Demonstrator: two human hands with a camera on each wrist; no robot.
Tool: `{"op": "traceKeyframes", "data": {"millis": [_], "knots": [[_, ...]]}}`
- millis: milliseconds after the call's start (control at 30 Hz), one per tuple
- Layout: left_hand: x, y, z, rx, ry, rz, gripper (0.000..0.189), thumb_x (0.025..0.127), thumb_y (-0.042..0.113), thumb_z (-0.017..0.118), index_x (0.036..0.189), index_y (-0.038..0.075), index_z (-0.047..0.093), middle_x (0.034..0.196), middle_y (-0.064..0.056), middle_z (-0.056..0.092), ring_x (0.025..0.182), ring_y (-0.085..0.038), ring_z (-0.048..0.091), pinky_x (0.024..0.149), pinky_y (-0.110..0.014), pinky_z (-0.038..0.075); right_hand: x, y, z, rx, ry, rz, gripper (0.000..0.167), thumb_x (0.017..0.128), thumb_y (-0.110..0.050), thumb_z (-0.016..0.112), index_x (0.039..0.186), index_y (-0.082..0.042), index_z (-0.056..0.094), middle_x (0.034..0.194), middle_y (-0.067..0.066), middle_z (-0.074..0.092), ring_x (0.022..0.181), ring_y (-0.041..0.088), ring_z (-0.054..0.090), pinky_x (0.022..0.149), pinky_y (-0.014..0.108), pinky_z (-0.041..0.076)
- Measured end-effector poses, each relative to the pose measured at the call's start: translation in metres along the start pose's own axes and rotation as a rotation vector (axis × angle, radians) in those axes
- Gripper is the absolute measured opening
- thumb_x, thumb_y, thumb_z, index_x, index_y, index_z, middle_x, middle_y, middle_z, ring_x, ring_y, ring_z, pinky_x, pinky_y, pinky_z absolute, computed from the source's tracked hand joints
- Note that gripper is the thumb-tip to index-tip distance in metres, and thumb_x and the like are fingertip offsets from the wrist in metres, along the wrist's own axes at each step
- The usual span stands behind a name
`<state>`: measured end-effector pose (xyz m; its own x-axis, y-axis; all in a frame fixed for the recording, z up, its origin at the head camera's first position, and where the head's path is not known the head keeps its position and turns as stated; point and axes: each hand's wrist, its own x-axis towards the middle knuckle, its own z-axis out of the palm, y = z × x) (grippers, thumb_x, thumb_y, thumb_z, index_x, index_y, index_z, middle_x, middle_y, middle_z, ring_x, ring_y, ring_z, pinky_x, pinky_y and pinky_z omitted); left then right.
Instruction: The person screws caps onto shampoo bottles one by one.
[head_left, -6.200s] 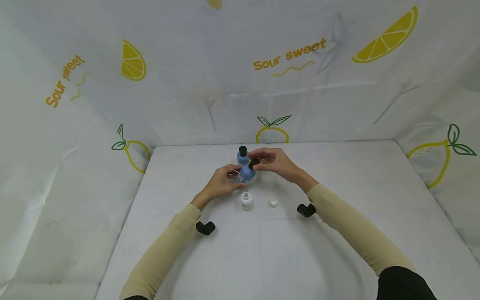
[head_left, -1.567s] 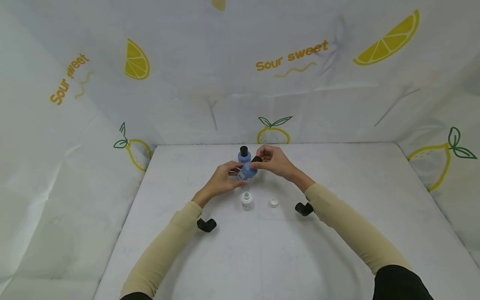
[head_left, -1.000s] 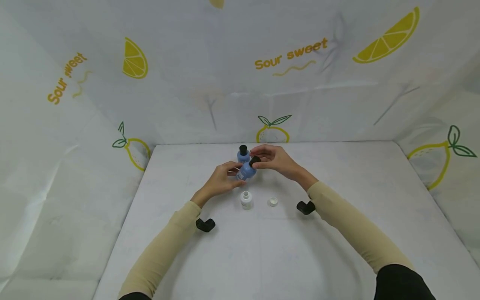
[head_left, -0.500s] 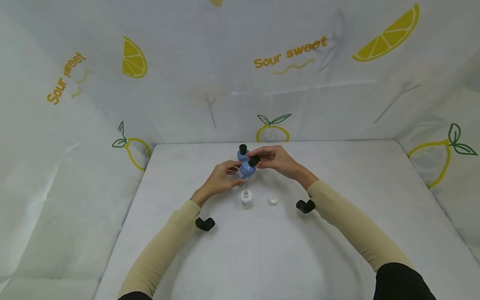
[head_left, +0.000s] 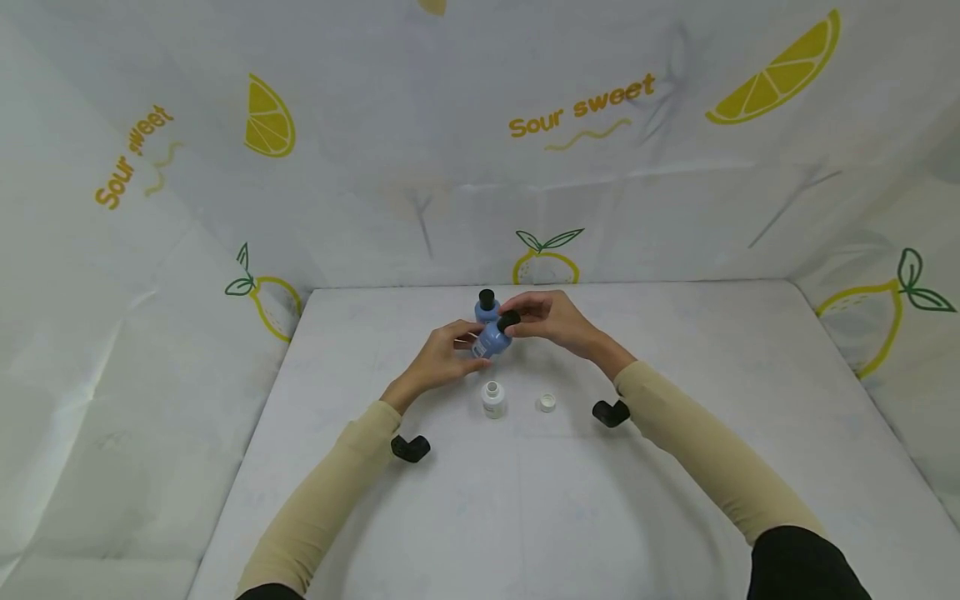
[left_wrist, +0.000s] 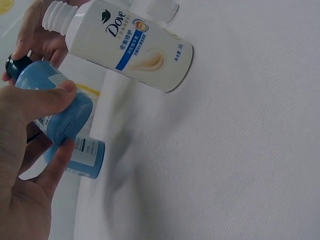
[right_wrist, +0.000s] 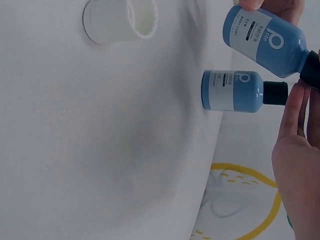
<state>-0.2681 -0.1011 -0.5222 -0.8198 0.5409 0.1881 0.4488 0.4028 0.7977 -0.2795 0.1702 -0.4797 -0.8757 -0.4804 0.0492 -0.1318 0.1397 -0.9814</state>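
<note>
My left hand grips a small blue bottle round its body, tilted with its top to the upper right. At that top, the thumb and fingers of my right hand pinch the black cap, which sits on the bottle's neck. Behind stands a second blue bottle with its own black cap. Nearer me a white Dove bottle stands upright with its threaded neck bare. To its right lies a white screw cap, hollow side up.
All of this is on a white-covered table. A lemon-printed white sheet rises at the back and sides. Black angular pieces show beside both forearms, the right one near the sleeve.
Over the last seconds my right fingers shift round the black cap, and the held bottle's tilt varies slightly. The left hand keeps its grip; the standing bottles and white cap stay put.
</note>
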Motion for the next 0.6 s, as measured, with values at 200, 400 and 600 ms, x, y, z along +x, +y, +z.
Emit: {"op": "traceKeyframes", "data": {"millis": [200, 400, 600], "knots": [[0.0000, 0.0004, -0.0002, -0.006, -0.008, -0.008, 0.060, 0.088, 0.010, 0.091, 0.140, -0.004, 0.066, 0.134, -0.021, 0.072, 0.119, -0.037, 0.075, 0.106, -0.043, 0.066, 0.0016, -0.0012, 0.0035, -0.032, 0.051, 0.010, 0.037, 0.092, -0.004, 0.086, 0.126, 0.001, 0.073, 0.124, 0.010, 0.074, 0.106, 0.009, 0.071, 0.096, 0.016, 0.061], [0.0008, 0.0015, 0.0006, 0.002, -0.002, 0.013, 0.060, 0.088, 0.010, 0.091, 0.140, -0.005, 0.066, 0.133, -0.022, 0.072, 0.117, -0.037, 0.075, 0.105, -0.043, 0.066, 0.0028, -0.0005, 0.0063, -0.056, 0.093, 0.017, 0.033, 0.091, -0.005, 0.087, 0.119, 0.001, 0.070, 0.111, 0.000, 0.070, 0.099, 0.008, 0.068, 0.090, 0.014, 0.060], [0.0011, 0.0037, 0.0010, 0.014, -0.002, 0.008, 0.060, 0.088, 0.010, 0.091, 0.140, -0.005, 0.066, 0.134, -0.022, 0.072, 0.118, -0.037, 0.075, 0.105, -0.042, 0.066, 0.0038, -0.0003, 0.0091, -0.077, 0.120, 0.024, 0.031, 0.091, -0.007, 0.088, 0.112, 0.000, 0.066, 0.104, 0.002, 0.066, 0.090, 0.010, 0.065, 0.081, 0.014, 0.058]]}}
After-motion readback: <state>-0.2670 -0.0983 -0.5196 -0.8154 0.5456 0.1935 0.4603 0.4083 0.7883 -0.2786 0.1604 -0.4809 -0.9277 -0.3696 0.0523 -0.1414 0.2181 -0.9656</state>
